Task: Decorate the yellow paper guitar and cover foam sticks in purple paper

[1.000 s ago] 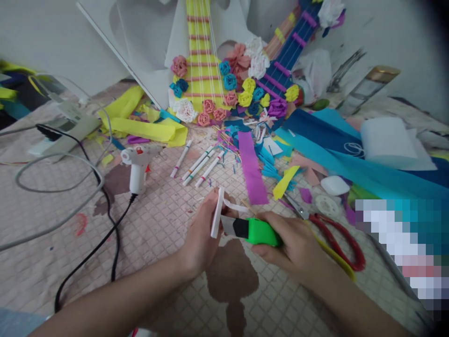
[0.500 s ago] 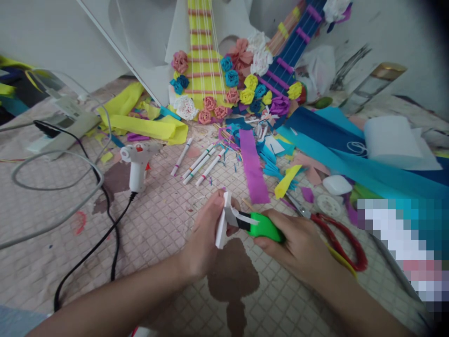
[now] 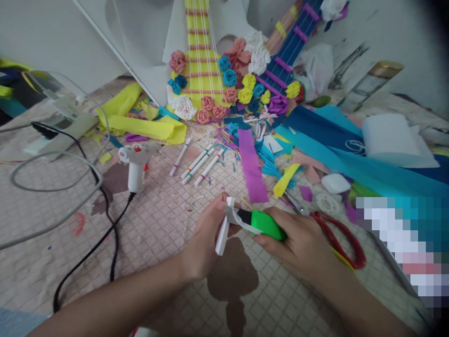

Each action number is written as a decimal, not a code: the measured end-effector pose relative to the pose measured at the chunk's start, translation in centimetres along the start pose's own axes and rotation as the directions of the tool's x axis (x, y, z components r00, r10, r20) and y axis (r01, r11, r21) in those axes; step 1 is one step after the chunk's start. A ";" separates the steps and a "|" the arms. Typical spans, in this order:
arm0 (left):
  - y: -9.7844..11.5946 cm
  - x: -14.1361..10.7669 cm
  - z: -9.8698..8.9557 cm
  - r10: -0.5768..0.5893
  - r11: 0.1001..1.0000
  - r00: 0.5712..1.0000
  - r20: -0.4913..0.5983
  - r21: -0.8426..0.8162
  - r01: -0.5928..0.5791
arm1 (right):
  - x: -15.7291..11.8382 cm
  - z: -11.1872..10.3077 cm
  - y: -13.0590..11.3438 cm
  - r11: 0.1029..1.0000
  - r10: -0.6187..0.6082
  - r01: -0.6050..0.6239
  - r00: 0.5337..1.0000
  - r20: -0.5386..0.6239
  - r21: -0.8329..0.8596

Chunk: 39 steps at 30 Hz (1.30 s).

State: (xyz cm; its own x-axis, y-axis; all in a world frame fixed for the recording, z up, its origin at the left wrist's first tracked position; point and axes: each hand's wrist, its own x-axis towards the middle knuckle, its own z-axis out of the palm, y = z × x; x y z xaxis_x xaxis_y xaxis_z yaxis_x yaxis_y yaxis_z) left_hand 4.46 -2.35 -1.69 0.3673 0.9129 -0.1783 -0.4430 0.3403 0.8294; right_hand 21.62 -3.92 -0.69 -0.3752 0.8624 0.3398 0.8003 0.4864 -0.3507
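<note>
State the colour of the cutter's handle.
The cutter's handle is bright green, seen best in the head view.

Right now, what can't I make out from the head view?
All head view:
- Left hand's far fingertips: behind the white strip.
- Cutting edge of the green cutter: behind the curled shaving.
- Yellow scissor handle, partly: under the right hand and forearm.
- Yellow guitar neck's top: cut off by the upper edge.
- Object at right: pixelated.

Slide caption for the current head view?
Left hand holds a white strip, right hand a green cutter against it; glue gun and red-handled scissors nearby.
</note>
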 end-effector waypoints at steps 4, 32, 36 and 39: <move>-0.3 0.0 -0.2 -0.029 0.998 0.999 0.022 -0.056 0.031 | 0.0 -0.1 -0.1 1.000 -0.007 0.007 1.000 -0.003 0.023; -0.1 -0.2 -0.2 -0.019 0.999 0.998 0.058 0.037 0.017 | 0.2 -0.2 0.1 1.000 -0.022 0.021 0.996 -0.092 -0.011; -0.9 -0.5 -0.5 -0.069 0.986 0.992 0.109 0.157 0.051 | 0.0 -0.3 0.3 1.000 0.003 -0.004 0.997 -0.082 -0.012; -0.9 -0.5 -0.3 0.026 0.983 0.990 0.141 0.174 -0.051 | -0.1 -0.5 0.5 0.999 0.033 -0.035 0.997 -0.074 -0.026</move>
State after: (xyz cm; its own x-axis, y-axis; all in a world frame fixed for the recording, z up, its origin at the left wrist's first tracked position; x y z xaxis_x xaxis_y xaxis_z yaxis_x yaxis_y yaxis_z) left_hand 4.41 -3.03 -2.47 0.4671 0.8805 -0.0803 -0.3120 0.2491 0.9169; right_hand 22.32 -3.87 -0.48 -0.3127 0.8652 0.3919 0.8250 0.4519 -0.3395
